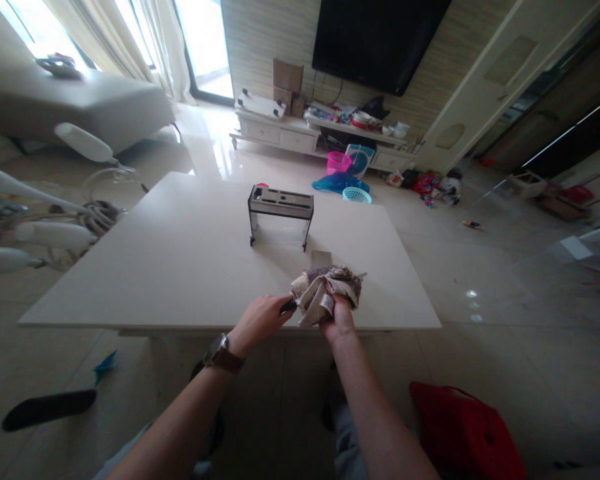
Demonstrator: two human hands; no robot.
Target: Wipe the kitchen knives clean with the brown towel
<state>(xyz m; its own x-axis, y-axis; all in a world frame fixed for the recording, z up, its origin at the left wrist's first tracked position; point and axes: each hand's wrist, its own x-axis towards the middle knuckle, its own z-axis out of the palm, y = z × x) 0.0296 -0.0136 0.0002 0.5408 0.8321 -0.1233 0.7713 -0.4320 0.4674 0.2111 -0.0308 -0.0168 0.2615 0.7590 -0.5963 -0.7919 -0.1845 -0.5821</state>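
My left hand (265,320) is closed around the black handle of a knife (289,306). Most of its blade is hidden in a crumpled beige and brown cloth (313,300), and what looks like the tip pokes out on the right. My right hand (339,317) grips this cloth from below, over the table's near edge. Beyond the cloth, a flat grey rectangular piece (321,259) shows on the tabletop. Farther back stands a knife holder (281,202) with a slotted metal top, dark edges and clear sides; no knife shows in its slots.
The white table (205,267) spans the space before me. White chairs (57,235) stand at left. A red bag or stool (465,430) is on the floor at lower right. Past the table are a pink basket (339,162), a light-blue basket (357,195) and a TV cabinet (275,133).
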